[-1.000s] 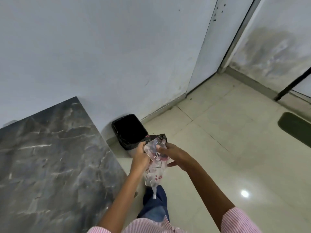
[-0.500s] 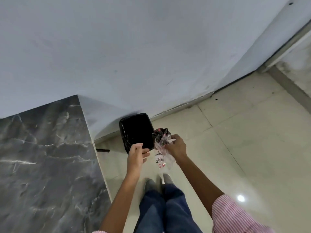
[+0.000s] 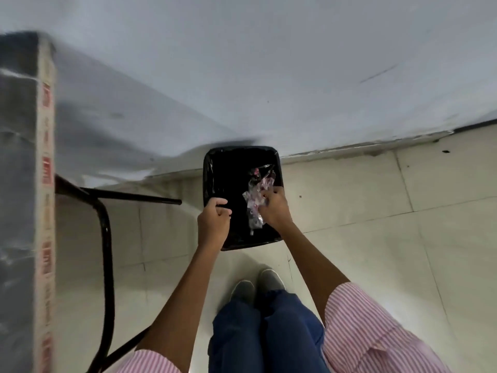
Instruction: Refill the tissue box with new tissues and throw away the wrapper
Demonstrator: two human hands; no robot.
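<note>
A black waste bin [image 3: 215,162] lined with a black bag stands on the floor against the wall, seen from above. My right hand [image 3: 275,208] holds the crumpled clear tissue wrapper [image 3: 255,203] with pink print inside the bin's opening. My left hand [image 3: 213,222] is closed on the bin's near-left rim. The tissue box is not in view.
A grey marble-patterned table [image 3: 18,184] with black metal legs [image 3: 106,238] fills the left side. The white wall [image 3: 269,63] is directly behind the bin. My feet [image 3: 255,286] stand on the pale tiled floor just before the bin.
I have leaned over the bin, which is now seen from above. My right hand carried the wrapper down into it, and my left hand took hold of the rim.
</note>
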